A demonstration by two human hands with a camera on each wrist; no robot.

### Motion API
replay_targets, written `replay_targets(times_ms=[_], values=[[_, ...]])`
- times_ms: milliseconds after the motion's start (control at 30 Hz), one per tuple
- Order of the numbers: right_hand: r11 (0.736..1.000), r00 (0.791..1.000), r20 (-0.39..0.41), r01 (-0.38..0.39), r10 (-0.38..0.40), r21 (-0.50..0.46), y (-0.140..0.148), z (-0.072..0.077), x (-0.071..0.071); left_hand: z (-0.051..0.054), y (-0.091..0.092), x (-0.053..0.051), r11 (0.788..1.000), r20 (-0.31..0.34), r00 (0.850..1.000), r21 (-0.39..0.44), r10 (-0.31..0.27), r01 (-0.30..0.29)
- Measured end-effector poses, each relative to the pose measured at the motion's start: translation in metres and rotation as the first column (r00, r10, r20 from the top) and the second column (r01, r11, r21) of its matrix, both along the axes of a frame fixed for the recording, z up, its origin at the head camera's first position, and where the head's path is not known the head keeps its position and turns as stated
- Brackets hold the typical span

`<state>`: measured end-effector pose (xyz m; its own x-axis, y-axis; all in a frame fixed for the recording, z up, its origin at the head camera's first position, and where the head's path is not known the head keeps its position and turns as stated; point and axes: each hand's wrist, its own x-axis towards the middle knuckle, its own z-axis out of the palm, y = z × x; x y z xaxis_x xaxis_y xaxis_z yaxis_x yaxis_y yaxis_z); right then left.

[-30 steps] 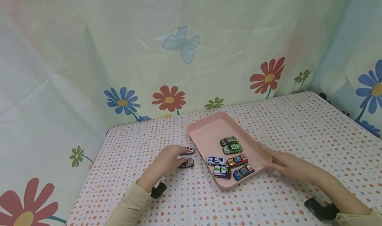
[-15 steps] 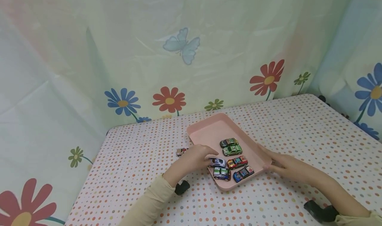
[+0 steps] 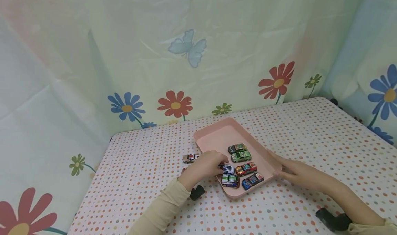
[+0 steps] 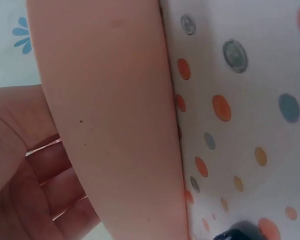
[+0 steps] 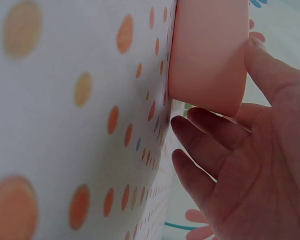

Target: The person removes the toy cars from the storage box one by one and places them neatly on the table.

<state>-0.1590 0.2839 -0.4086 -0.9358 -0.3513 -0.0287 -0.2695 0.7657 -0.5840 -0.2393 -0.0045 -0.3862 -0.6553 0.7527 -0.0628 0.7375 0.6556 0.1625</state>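
Observation:
The left hand (image 3: 207, 164) reaches over the near-left rim of the pink tray (image 3: 217, 135), its fingers and thumb pinching the white toy car (image 3: 228, 169) inside. Beside that car sit the green-and-white car (image 3: 230, 181) and the red car (image 3: 246, 169). In the left wrist view the tray wall (image 4: 115, 125) hides the car and the fingertips of the left hand (image 4: 25, 175). My right hand (image 3: 299, 171) rests against the tray's right corner; the right wrist view has this hand (image 5: 255, 170) with its thumb on the tray wall (image 5: 210, 55) and its fingers spread loosely.
Also in the tray are a green car (image 3: 241, 156), a dark green car (image 3: 237, 148) and a blue car (image 3: 252, 181). Left of the tray, a white car (image 3: 190, 158) lies on the dotted cloth (image 3: 145, 166), with another partly behind the left wrist. A flowered curtain stands behind.
The left hand has moved right from the two cars on the cloth to the white car in the tray, and its fingers have come down around it. The right hand has stayed at the corner.

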Motion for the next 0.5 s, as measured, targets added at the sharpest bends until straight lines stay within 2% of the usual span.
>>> replay_targets(times_ms=[500], values=[[1.0,1.0,0.018,0.013,-0.013,0.007,-0.0013,0.0013,-0.0006,0.0013,0.0022,-0.0009,1.0,0.006,1.0,0.021,0.011,-0.011]])
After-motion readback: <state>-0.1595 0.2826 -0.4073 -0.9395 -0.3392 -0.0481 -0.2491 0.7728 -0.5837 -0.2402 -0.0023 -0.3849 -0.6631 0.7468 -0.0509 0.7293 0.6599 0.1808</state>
